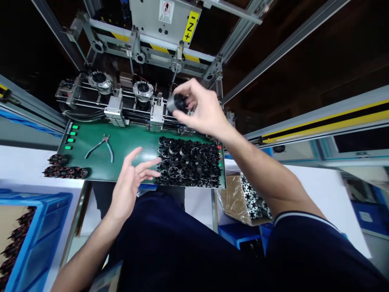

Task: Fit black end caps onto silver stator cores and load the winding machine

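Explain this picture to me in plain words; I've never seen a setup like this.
There is no robot here: a camera worn on a person's head looks forward and down at their bare hands. Ahead stands a metal machine with round fixtures. The right hand holds a grey-and-black cylindrical part, slightly blurred, in front of it. The left hand is open, close to tightly grouped black parts; whether it touches them is unclear. Those sit on a green surface, where pliers also lie open.

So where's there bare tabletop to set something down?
Between the pliers and the black parts, the green tabletop is bare, partly hidden by the left hand. Crowded: the right side with those parts, and the near-left corner with copper-flecked parts.
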The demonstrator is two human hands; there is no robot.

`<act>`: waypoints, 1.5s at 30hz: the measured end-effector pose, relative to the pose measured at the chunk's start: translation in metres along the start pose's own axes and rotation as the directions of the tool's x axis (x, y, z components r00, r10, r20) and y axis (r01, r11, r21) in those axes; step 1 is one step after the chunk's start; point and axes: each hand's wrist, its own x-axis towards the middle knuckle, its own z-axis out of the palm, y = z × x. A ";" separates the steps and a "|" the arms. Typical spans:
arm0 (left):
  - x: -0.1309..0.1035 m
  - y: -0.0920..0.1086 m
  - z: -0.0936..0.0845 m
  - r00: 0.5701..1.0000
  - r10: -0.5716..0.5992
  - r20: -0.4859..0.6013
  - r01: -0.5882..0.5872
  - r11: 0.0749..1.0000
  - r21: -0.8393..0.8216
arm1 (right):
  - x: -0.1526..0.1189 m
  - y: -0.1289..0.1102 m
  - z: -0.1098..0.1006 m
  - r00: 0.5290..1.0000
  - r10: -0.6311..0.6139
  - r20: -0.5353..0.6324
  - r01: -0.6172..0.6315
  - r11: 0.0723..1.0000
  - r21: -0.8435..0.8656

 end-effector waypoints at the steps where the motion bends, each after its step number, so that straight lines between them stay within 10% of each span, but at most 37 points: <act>1: -0.002 -0.001 -0.010 0.999 -0.016 -0.038 0.016 1.000 0.010 | 0.020 0.021 0.000 0.998 0.061 -0.025 -0.062 0.996 -0.063; 6: -0.023 -0.020 -0.073 0.940 -0.117 -0.319 0.109 0.993 -0.042 | 0.092 0.109 0.016 0.983 0.177 -0.043 -0.182 0.942 -0.280; 12: -0.046 -0.053 -0.145 0.848 -0.278 -0.452 0.238 0.961 -0.143 | 0.102 0.143 0.028 0.981 0.180 0.077 -0.139 0.917 -0.374; 16: -0.043 -0.054 -0.141 0.855 -0.258 -0.450 0.224 0.966 -0.129 | 0.115 0.149 0.020 0.977 0.145 0.157 -0.071 0.914 -0.400; 21: -0.025 -0.025 -0.094 0.893 0.222 -0.391 -0.130 0.960 0.247 | 0.136 0.150 0.007 0.938 0.180 0.296 -0.066 0.932 -0.357; 27: 0.054 0.047 -0.082 0.823 0.554 -0.122 -0.428 0.748 0.508 | 0.090 0.142 0.038 0.966 0.185 0.179 -0.067 0.853 -0.517; 31: 0.155 0.112 -0.087 0.665 0.746 0.040 -0.409 0.318 0.856 | 0.053 0.145 0.085 0.955 0.288 0.070 -0.205 0.811 -0.548; 34: 0.226 0.151 -0.082 0.815 0.570 0.104 -0.127 0.001 0.992 | 0.049 0.149 0.106 0.943 0.333 0.012 -0.270 0.786 -0.556; 37: 0.268 0.165 -0.074 0.928 0.362 0.085 -0.054 -0.093 0.994 | 0.054 0.151 0.115 0.936 0.351 -0.032 -0.310 0.775 -0.551; 45: 0.294 0.136 -0.090 0.928 0.371 0.030 0.015 -0.118 0.993 | 0.060 0.148 0.126 0.910 0.402 -0.098 -0.385 0.735 -0.558</act>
